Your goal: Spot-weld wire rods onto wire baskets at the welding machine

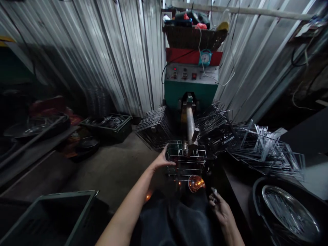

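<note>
My left hand (pixel 162 160) is closed on the left side of a wire basket (pixel 186 169), thumb and fingers around its wires. The basket sits at the end of the metal arm (pixel 190 124) of a green machine that looks like a spot welder (pixel 191 88). Orange glints show below the basket, beside a shiny round piece (pixel 196 183) lit orange. Lower right, my right hand (pixel 220 206) pinches a few small pale metal pieces (pixel 214 193), apart from the basket. Their exact kind is too small to make out.
Stacked wire frames (pixel 155 126) lean left of the machine, and more wire panels (pixel 217 133) right of it. Loose wire parts (pixel 269 147) pile up farther right. A round metal tray (pixel 290 212) holds small pieces. Green crates (pixel 68 194) stand at left.
</note>
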{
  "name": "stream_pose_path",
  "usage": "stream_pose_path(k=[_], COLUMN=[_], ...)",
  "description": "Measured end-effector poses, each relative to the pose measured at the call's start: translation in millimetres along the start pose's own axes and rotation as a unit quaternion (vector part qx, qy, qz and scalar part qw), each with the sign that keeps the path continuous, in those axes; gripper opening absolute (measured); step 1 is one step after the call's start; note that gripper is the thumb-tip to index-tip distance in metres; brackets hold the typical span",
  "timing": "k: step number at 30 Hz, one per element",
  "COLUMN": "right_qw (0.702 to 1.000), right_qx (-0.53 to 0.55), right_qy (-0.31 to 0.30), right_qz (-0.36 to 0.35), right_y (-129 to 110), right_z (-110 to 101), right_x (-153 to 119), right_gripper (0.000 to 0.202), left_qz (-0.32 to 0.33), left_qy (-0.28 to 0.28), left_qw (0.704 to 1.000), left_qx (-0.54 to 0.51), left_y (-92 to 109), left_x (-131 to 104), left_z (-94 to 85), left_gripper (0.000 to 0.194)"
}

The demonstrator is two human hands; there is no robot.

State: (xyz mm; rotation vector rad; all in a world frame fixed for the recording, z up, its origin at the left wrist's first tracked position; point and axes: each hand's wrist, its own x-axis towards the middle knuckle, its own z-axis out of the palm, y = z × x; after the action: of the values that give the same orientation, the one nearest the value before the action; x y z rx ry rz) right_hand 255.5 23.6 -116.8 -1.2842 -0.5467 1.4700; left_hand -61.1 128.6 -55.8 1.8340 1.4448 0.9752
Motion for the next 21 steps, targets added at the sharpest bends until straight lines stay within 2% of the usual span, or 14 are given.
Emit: stream_pose_path(k=[3, 5, 7, 10, 13, 14, 17, 19, 21], right_qw=[0.996, 0.996, 0.998, 0.996, 0.967, 0.949, 0.899, 0.874, 0.854], right_qx=[0.073, 0.073, 0.053, -0.008, -0.169, -0.232, -0.368, -0.41, -0.433], right_qy=[-0.024, -0.028, -0.014, 0.054, 0.108, 0.104, 0.04, 0.001, -0.038], right_qz=[0.053, 0.044, 0.014, -0.067, -0.159, -0.184, -0.235, -0.26, -0.284], right_y=[8.1, 2.2, -4.9, -3.1, 18.8, 28.3, 48.2, 44.7, 25.4], right_z=[-18.5, -23.7, -28.0, -34.9, -39.8, -40.7, -40.1, -34.5, -22.0], right_x=[3.9, 2.3, -3.3, -16.9, -29.5, -32.1, -35.9, -39.7, -48.6], right_gripper=[0.019, 0.019, 0.021, 0.028, 0.037, 0.037, 0.034, 0.032, 0.031], left_qz=[0.012, 0.013, 0.015, 0.007, -0.013, -0.017, -0.002, 0.026, 0.057], left_qy=[0.051, 0.074, 0.072, 0.073, 0.099, 0.106, 0.096, 0.081, 0.079], left_qw=[0.992, 0.986, 0.98, 0.963, 0.945, 0.94, 0.939, 0.951, 0.967], left_qx=[-0.114, -0.146, -0.184, -0.259, -0.311, -0.323, -0.33, -0.297, -0.237], left_y=[-20.7, -26.0, -27.0, -25.5, -22.7, -21.3, -15.3, -8.9, 0.6], left_x=[-7.5, -9.0, -9.4, -9.0, -10.2, -12.3, -26.5, -42.2, -59.7], left_z=[26.5, 37.5, 41.2, 38.3, 33.0, 30.9, 21.3, 11.5, 1.0], left_gripper=[0.098, 0.09, 0.088, 0.091, 0.092, 0.091, 0.089, 0.091, 0.092])
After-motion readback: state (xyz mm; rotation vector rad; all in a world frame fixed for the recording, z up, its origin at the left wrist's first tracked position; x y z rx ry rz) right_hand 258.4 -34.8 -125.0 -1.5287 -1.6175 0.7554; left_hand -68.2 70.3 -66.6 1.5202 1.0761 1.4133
